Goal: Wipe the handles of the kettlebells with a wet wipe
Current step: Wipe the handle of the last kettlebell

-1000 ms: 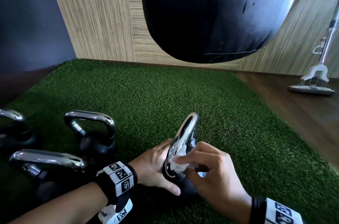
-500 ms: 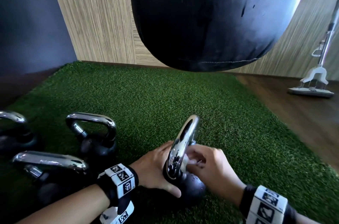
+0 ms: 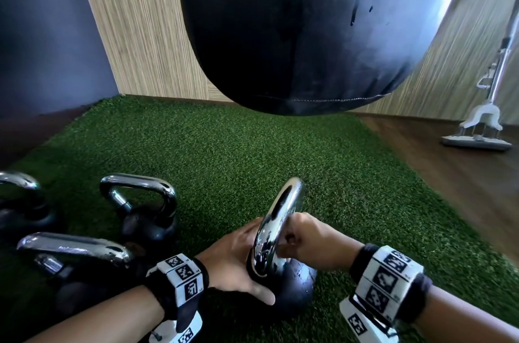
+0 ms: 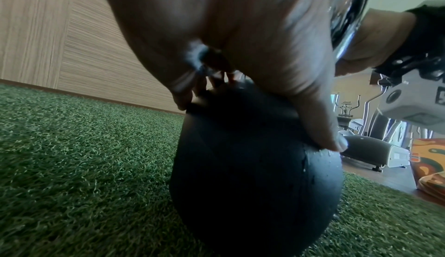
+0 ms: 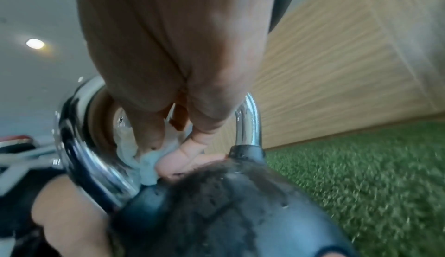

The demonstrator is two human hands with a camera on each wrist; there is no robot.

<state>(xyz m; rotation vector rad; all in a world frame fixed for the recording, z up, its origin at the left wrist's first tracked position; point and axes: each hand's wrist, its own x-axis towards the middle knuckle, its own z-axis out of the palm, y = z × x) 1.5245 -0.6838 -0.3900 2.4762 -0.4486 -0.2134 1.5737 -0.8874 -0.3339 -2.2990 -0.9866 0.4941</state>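
Observation:
A black kettlebell (image 3: 295, 286) with a chrome handle (image 3: 280, 216) stands on green turf at the bottom centre. My left hand (image 3: 233, 261) grips its body just under the handle, thumb pressed on the near side (image 4: 320, 127). My right hand (image 3: 303, 244) reaches into the handle loop from the right. In the right wrist view its fingers pinch a crumpled white wet wipe (image 5: 149, 166) against the inner lower curve of the handle (image 5: 81, 156). The head view hides the wipe behind the handle.
Three more chrome-handled kettlebells stand on the left: one (image 3: 148, 216) close by, one (image 3: 70, 250) nearer, one (image 3: 19, 202) at the edge. A black punching bag (image 3: 295, 33) hangs above the turf (image 3: 224, 160). A white mop (image 3: 483, 117) stands on the wooden floor to the right.
My right hand has slid the wipe from the front of the handle round into the loop and down towards its base. My left hand has kept its hold on the body.

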